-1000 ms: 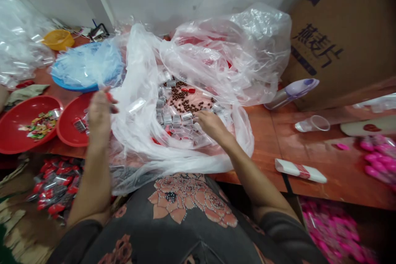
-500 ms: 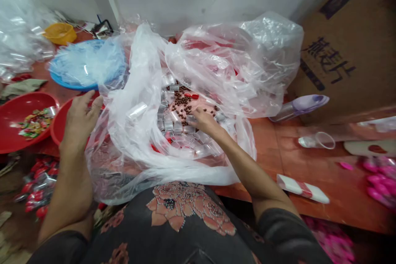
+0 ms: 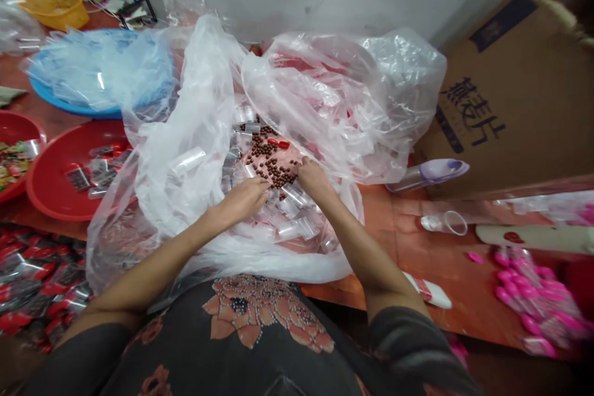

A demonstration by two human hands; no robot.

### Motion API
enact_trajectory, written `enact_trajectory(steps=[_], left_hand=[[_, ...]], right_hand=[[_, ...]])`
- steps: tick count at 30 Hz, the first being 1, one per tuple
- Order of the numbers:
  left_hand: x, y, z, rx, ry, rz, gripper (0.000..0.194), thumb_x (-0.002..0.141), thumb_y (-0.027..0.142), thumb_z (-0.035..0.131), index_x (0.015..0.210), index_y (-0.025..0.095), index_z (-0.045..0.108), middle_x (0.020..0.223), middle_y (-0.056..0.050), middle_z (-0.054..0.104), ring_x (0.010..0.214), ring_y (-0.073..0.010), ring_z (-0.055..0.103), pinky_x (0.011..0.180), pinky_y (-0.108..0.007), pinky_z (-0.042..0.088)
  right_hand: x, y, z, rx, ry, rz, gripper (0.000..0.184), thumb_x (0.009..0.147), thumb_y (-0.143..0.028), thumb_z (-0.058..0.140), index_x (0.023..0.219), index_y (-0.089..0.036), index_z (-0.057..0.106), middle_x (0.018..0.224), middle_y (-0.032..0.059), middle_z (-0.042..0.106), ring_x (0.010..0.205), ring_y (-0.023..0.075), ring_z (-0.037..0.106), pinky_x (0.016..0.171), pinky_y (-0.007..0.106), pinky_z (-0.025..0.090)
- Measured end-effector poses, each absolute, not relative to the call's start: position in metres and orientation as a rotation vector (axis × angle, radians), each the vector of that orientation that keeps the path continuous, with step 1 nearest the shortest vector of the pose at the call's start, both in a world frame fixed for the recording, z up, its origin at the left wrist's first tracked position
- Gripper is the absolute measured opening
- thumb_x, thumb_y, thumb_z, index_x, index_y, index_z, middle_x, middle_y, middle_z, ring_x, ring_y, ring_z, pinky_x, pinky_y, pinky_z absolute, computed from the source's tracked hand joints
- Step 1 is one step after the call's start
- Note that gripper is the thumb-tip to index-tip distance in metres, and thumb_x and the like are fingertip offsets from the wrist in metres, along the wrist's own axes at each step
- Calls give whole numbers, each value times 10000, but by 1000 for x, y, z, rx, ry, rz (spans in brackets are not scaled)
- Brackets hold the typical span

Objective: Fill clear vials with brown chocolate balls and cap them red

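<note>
**Two hands together: left hand [image 3: 244,198] joins right hand [image 3: 315,176] at the brown beads [image 3: 271,164]**

Head view: the left hand has come in from beside the red basin [image 3: 41,192]. Both hands now sit near each other over clear plastic tubes [image 3: 288,210], inside a clear plastic bag [image 3: 195,105]. Any grip cannot be told.

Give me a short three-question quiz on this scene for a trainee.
1. True or false: the red basin holds packets.
2. What lies heaped just beyond the left hand? A) Coins B) Brown beads C) Screws
3. What colour is the basin beyond the red one?

Key: 1 true; 2 B; 3 blue.
</note>
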State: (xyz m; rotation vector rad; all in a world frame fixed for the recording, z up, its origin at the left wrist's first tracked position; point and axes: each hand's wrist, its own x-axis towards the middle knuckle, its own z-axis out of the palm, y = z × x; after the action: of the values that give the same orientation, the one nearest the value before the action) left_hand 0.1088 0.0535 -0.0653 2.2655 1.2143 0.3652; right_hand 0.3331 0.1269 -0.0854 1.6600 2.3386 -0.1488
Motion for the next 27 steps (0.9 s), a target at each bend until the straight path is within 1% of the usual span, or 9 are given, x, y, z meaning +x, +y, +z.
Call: enact_trajectory(steps=[3, 8, 12, 14, 16, 18, 22, 25, 27], left_hand=[[119, 75, -74, 2351, 1247, 211, 269, 931, 171, 454, 1007, 129, 708, 1067, -147, 677, 1026, -249, 632, 915, -353, 487], [129, 108, -91, 2370, 1424, 26, 275, 851, 66, 495, 991, 46, 731, 1054, -218, 677, 1069, -305, 629, 963, -402, 478], [133, 124, -104, 2365, 1492, -4, 274, 815, 48, 541, 1008, 14, 732, 1133, -261, 660, 1175, -361, 587, 1037, -458, 444], [133, 129, -109, 2369, 1493, -11, 277, 812, 48, 541, 1013, 25, 731, 1174, -256, 652, 1176, -357, 591, 1046, -462, 443], [134, 131, -112, 2369, 1482, -11, 328, 809, 32, 523, 1076, 47, 714, 1225, -234, 643, 1186, -331, 596, 1048, -439, 450], [134, 132, -114, 2354, 1455, 54, 443, 801, 10, 509, 1213, 74, 660, 1305, -206, 620, 1236, -300, 578, 1070, -409, 440], [129, 132, -116, 2214, 1373, 309, 695, 774, -31, 503, 1458, 74, 440, 1419, -188, 566, 1320, -264, 534, 1118, -378, 413], [122, 130, -110, 2133, 1391, 429, 743, 754, -52, 490, 1482, 63, 395, 1465, -202, 521, 1355, -268, 504, 1140, -400, 399], [115, 128, -100, 2108, 1437, 540, 698, 780, -39, 468, 1467, 74, 424, 1461, -205, 517, 1355, -280, 500, 1143, -429, 396]], right_hand=[[346, 130, -95, 1549, 2434, -207, 318, 974, -126, 411, 1166, -72, 658, 1190, 204, 623, 1034, 241, 630, 872, 291, 444], [364, 142, -104, 1474, 2551, -304, 262, 948, -170, 496, 1108, -139, 700, 1120, 128, 675, 1008, 209, 614, 851, 263, 426], [364, 147, -106, 1446, 2642, -311, 260, 919, -197, 548, 1098, -161, 733, 1089, 130, 683, 951, 218, 607, 844, 289, 420], [358, 149, -106, 1409, 2665, -322, 274, 920, -208, 548, 1110, -163, 741, 1084, 131, 681, 955, 224, 605, 842, 296, 421], [349, 151, -107, 1366, 2686, -351, 317, 920, -209, 545, 1180, -178, 723, 1093, 121, 680, 966, 225, 609, 833, 294, 427], [340, 154, -108, 1315, 2720, -362, 377, 912, -200, 553, 1264, -194, 688, 1114, 116, 682, 984, 231, 614, 842, 300, 431], [321, 160, -112, 1214, 2772, -374, 403, 886, -171, 582, 1277, -173, 682, 1153, 134, 690, 1042, 253, 620, 878, 314, 432], [307, 160, -113, 1158, 2807, -433, 401, 871, -137, 596, 1261, -168, 687, 1208, 138, 684, 1083, 242, 618, 905, 293, 422], [298, 159, -112, 1124, 2820, -435, 408, 858, -115, 602, 1257, -153, 683, 1217, 145, 678, 1087, 237, 616, 913, 287, 415]])
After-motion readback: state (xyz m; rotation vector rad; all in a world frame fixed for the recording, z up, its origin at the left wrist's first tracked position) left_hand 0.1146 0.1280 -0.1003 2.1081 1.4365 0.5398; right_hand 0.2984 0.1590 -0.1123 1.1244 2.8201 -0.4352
